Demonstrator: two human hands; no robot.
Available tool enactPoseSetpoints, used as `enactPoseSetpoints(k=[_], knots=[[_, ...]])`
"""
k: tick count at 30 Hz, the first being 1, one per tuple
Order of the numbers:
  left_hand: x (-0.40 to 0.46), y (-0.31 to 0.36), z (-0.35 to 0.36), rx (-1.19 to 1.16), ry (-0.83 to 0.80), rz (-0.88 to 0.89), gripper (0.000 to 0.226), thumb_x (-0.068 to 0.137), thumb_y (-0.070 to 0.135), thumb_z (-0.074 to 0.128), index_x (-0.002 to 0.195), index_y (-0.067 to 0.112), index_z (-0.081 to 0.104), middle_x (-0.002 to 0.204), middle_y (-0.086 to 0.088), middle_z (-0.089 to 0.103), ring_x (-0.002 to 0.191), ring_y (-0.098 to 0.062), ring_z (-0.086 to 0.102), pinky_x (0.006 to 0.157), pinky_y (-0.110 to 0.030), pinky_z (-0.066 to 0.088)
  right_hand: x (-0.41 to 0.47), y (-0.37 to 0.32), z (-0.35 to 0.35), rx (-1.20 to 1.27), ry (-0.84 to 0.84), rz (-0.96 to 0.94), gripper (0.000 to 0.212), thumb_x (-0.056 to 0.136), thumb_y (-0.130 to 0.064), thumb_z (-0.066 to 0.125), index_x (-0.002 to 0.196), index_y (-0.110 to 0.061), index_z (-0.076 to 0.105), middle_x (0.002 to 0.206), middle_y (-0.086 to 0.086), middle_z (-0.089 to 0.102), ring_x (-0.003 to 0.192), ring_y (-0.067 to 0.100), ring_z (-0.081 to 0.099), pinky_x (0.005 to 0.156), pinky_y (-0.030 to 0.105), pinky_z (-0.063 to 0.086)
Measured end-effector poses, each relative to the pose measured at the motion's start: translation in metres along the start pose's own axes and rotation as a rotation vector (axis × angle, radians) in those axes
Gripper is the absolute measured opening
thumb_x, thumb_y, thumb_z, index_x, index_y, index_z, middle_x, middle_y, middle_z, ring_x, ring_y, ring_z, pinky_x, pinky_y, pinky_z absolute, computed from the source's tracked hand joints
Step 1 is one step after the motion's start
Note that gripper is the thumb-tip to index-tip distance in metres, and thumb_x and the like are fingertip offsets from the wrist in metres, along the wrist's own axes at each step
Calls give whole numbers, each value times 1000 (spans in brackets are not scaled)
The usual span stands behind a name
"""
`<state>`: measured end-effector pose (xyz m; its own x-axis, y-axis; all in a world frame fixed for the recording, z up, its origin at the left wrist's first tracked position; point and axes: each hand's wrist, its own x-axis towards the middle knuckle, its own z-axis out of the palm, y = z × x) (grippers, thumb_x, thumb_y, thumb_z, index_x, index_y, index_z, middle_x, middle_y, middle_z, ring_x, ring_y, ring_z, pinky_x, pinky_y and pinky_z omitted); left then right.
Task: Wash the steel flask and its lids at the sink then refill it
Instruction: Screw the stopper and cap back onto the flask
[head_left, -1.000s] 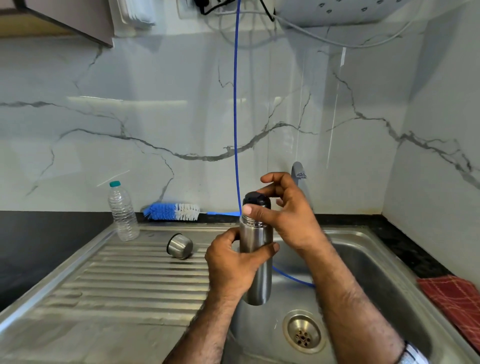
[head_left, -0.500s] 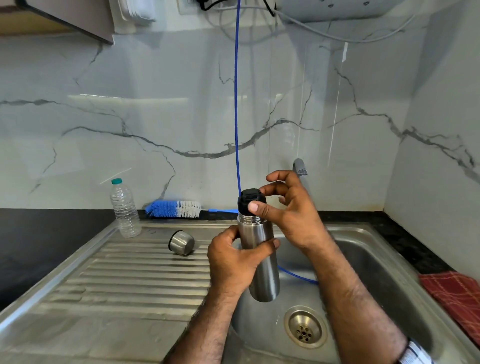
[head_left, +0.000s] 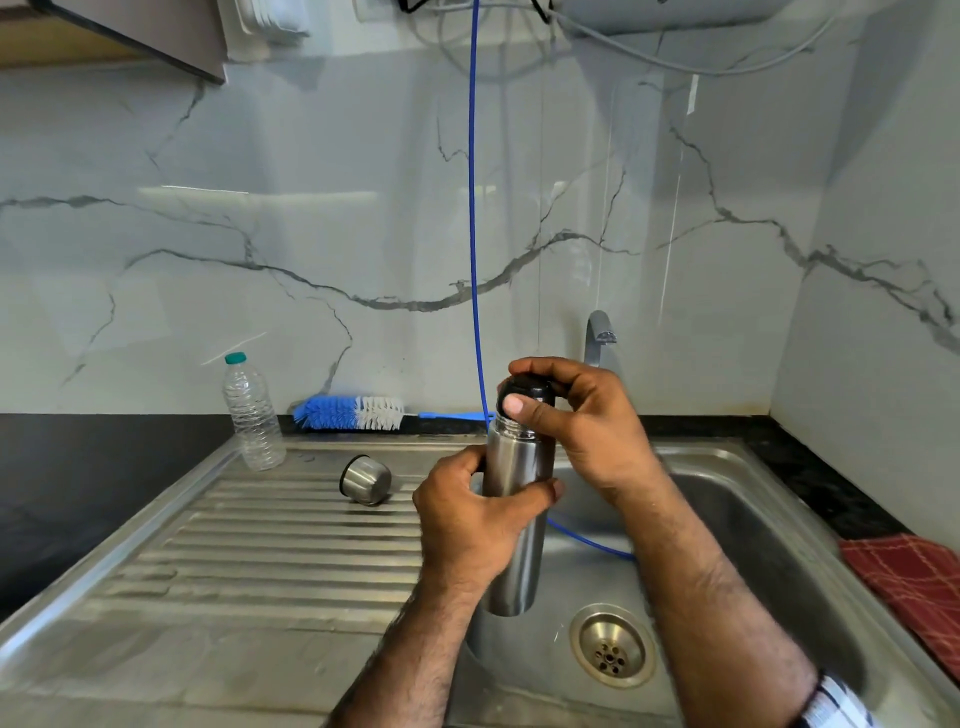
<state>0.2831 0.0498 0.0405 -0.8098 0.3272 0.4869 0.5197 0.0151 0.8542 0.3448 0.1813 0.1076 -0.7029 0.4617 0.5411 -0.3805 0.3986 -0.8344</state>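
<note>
- The left hand (head_left: 470, 517) is wrapped round the middle of the flask (head_left: 514, 525), thumb across the front, fingers curled behind, holding it upright over the sink (head_left: 727, 499) basin, above and left of the drain (head_left: 612, 644).
- The right hand (head_left: 582, 421) is cupped over the black stopper (head_left: 525, 391) at the flask's neck, thumb pressed on its front, fingers bent over the top and back.
- The steel cap (head_left: 365, 479) lies on its side on the drainboard (head_left: 249, 561), near its back edge, open end to the left.
- A plastic bottle (head_left: 253, 413) stands at the drainboard's back left corner; a blue and white brush (head_left: 349, 413) lies along the back edge.
- A blue hose (head_left: 471, 208) hangs down into the basin.
- A red cloth (head_left: 914, 587) lies at the sink's right edge.
- No writing is readable anywhere.
</note>
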Motion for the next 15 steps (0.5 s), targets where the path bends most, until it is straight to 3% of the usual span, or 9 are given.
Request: enactPoseSetpoints(k=[2,4,7,9,11,13,15], knots=[[1,-1,0,26,27,19,46,52,64,92,80,31,76,73,14,75,68,-7,72,66,-40,62,-4,-2,11,-114,162,-5,48,70,-39,98,109,-23,77,98,-9,80,99,5,74,87,25,58],[2,0,-4,-3,-36,22,43,55,59,94,84,31,78,78,12,78,73,-10,75,71,-42,63,-6,-3,12,-133,175,-25,53,65,-45,100,107,-25,73,94,-13,76,90,3,72,82,24,60],[0,7,-11,-121,-226,17,37,58,44,96,88,28,82,86,6,80,83,-15,76,82,-47,64,-3,-4,-8,236,-161,40,61,71,-36,90,123,-13,67,105,1,74,96,18,70,87,36,56],[-1,11,-13,-193,-336,9,40,58,43,96,90,24,82,89,-2,80,88,-24,76,86,-52,63,-2,-9,-22,374,-416,69,54,79,-22,78,128,-2,63,129,19,72,121,33,67,105,47,52],[0,11,-12,-222,-439,-2,45,58,42,97,94,18,82,94,-9,80,95,-34,74,90,-57,61,-1,-10,-32,375,-587,50,50,79,-9,73,126,2,62,139,29,64,138,44,56,117,56,44],[-1,11,-12,-202,-485,-14,47,57,44,96,94,19,83,95,-9,80,96,-32,75,92,-57,61,1,-7,-35,419,-662,51,45,76,-2,72,120,1,64,133,31,67,140,47,54,117,55,43],[-2,12,-11,-192,-468,-26,44,57,45,97,93,22,83,94,-6,80,93,-28,76,90,-57,62,1,-6,-32,463,-620,80,36,77,2,73,113,1,66,113,27,75,136,48,58,112,51,48]])
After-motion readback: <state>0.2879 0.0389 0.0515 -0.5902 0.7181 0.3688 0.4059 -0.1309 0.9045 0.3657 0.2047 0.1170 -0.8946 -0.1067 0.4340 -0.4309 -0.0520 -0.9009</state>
